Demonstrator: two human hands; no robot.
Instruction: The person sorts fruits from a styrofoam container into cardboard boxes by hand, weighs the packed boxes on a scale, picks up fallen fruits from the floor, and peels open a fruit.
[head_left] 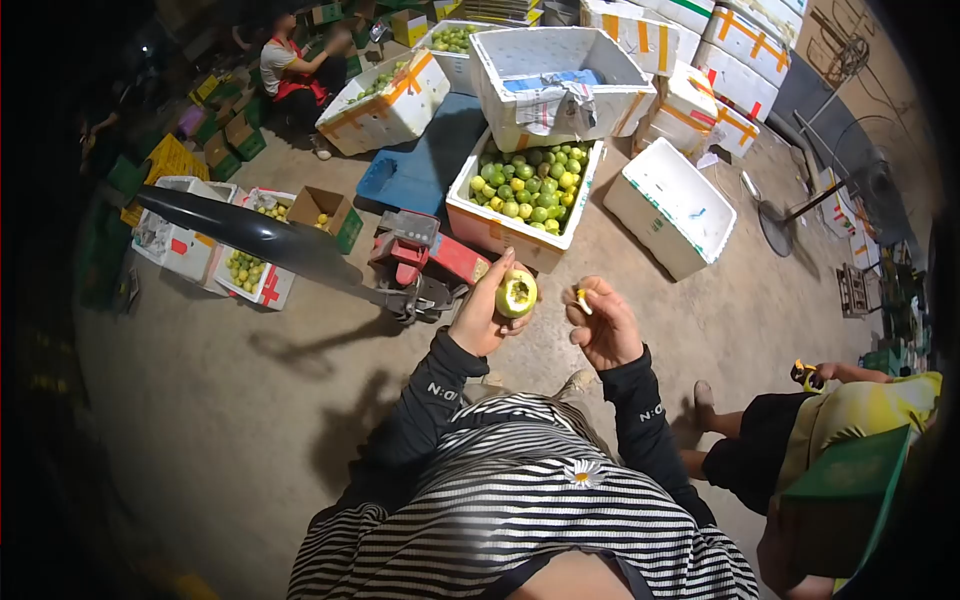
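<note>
My left hand (487,308) is wrapped round a green-yellow passion fruit (517,293), its top opened to show a pale rind and yellowish, dark-flecked pulp. To the right, my right hand (608,322) pinches a small yellow-and-white piece (583,300), apart from the fruit; whether it is a bit of rind or a small tool I cannot make out. Just beyond both hands stands a white foam box (500,228) heaped with green and yellow fruit (530,187) of the same sort.
A larger foam box (630,95) overhangs the fruit box's back. An open foam box (665,215) stands right, near a fan (778,225). Left is a red pallet jack (420,255) with a long black handle (260,235). People stand right (820,430) and sit back left (290,70).
</note>
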